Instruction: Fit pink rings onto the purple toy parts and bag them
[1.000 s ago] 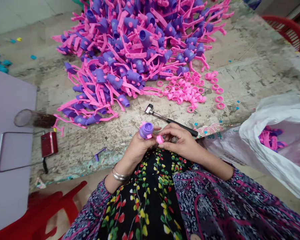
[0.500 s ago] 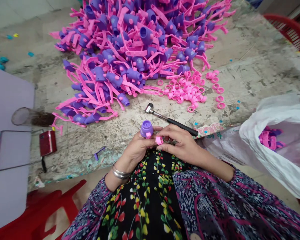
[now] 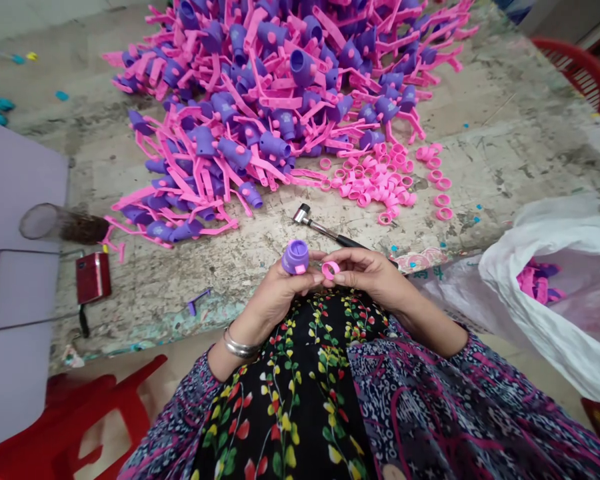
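My left hand [image 3: 275,293] grips a purple plastic cup piece [image 3: 295,257] with a pink tab, its open end tilted up. My right hand [image 3: 367,273] pinches a small pink ring [image 3: 330,270] just to the right of that piece; the ring and the purple piece are close but apart. Both hands hover over my lap at the near edge of the worn table [image 3: 505,133]. Behind the hands lies a small hammer [image 3: 330,232] with a black handle, partly hidden by my right hand.
A big heap of pink-and-purple parts [image 3: 280,93] fills the far table. Loose pink rings [image 3: 380,180] lie right of centre. A white plastic bag [image 3: 555,293] with finished parts sits at right. A red box [image 3: 93,277] and a mesh cup [image 3: 60,225] lie at left.
My right hand has lifted and turned the pink ring up beside the purple piece. The left hand has tilted the purple piece slightly. The view shifted a little.
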Available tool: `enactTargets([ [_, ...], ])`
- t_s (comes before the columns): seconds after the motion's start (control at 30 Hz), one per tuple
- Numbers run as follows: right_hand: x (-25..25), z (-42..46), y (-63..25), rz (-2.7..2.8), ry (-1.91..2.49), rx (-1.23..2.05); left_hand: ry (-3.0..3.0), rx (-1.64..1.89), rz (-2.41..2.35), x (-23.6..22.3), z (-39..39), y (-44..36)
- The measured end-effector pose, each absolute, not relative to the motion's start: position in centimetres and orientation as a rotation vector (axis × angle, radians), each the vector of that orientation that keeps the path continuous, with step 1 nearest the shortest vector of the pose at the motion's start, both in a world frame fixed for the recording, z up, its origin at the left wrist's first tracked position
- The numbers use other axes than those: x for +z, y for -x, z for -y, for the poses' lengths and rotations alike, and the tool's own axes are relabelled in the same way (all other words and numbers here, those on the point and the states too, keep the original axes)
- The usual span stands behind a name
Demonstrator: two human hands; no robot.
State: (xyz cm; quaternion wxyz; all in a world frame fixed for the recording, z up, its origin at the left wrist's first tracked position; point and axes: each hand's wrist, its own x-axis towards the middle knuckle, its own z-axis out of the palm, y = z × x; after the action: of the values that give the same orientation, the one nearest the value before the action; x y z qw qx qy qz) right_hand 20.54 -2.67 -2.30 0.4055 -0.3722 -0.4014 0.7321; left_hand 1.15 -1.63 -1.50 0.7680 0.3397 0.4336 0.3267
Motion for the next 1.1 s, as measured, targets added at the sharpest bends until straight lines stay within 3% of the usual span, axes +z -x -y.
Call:
enactTargets([
  [0.8,-2.66,2.68,-20.42,0.997,0.968,1.905,-0.755,0.739,-1.058,-0.66,1.66,-1.85],
  [1.1,-2.1,2.45,-20.97,0.703,0.996,1.883,-0.925,0.547,-0.89,-1.05,1.74,-1.07],
])
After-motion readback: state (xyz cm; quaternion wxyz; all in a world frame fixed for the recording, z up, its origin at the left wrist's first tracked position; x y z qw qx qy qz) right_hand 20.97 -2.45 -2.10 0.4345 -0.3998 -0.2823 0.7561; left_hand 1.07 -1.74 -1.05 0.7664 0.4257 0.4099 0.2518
